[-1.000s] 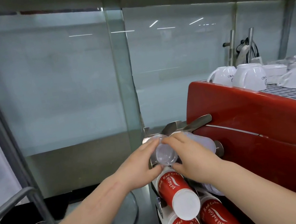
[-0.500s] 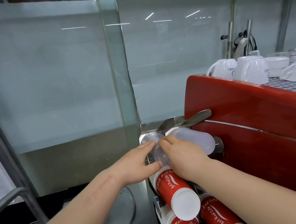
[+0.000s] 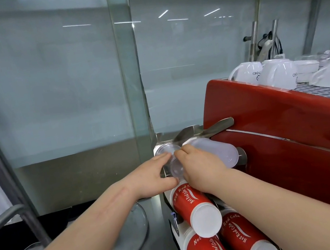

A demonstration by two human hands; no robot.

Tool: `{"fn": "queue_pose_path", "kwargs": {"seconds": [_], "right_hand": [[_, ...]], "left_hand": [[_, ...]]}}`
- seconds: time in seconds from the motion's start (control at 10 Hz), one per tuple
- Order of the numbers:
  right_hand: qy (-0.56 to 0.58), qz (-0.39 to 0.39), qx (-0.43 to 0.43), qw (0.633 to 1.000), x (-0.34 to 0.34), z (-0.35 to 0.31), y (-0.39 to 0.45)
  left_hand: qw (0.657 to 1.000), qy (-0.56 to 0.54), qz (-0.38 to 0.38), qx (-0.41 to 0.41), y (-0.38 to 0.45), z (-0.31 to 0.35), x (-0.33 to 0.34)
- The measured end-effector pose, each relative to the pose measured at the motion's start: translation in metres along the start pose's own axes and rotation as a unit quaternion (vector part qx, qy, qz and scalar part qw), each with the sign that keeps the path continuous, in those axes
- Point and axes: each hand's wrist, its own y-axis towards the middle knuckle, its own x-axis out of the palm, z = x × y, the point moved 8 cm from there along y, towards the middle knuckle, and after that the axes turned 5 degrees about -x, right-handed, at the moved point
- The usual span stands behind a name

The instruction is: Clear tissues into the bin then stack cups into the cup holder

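Clear plastic is the trouble here: the small clear cup (image 3: 176, 167) that both hands hold is thin and see-through, and its rim is hard to make out against the steel cup holder (image 3: 159, 147) behind it. The cup lies on its side, base toward the camera, at the holder's upper left slot, just left of a frosted cup stack (image 3: 218, 151) in the next slot. The left hand (image 3: 151, 178) grips it from the left, fingertips on its upper wall and thumb under it; the right hand (image 3: 201, 169) pinches it from the right with curled fingers. How far the cup has gone into the slot cannot be told, since the hands cover its mouth.

Several things could go wrong from here. If the cup goes in tilted, its rim may catch on the slot edge or on whatever cup sits inside, and a harder push would likely crush the soft wall rather than seat it. Squeezing from both sides could turn the mouth oval, which would make nesting jam. The right wrist rests close above the upper red paper cup stack (image 3: 194, 206); a sideways slip could nudge that stack, or the two red stacks (image 3: 238, 240) nearer the camera, partway out of their slots. The red machine (image 3: 291, 137) stands close on the right, leaving that elbow little room.

No tissues or bin are in view.
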Motion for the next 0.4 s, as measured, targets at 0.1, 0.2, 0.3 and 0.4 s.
{"fn": "queue_pose_path", "kwargs": {"seconds": [0.1, 0.2, 0.3, 0.4], "right_hand": [[0.014, -0.015, 0.001, 1.0, -0.002, -0.002, -0.002], [0.008, -0.043, 0.002, 0.999, -0.006, -0.002, -0.001], [-0.01, -0.075, 0.003, 0.997, -0.011, -0.001, -0.002], [-0.037, -0.078, -0.006, 0.996, -0.027, -0.001, -0.008]], "left_hand": [[1.0, 0.005, -0.013, 0.013, -0.006, 0.009, -0.004], [0.999, 0.028, -0.031, 0.027, -0.012, 0.014, -0.006], [0.996, 0.065, -0.048, 0.026, -0.02, 0.015, -0.01], [0.995, 0.092, -0.024, 0.016, -0.036, 0.017, -0.026]]}}
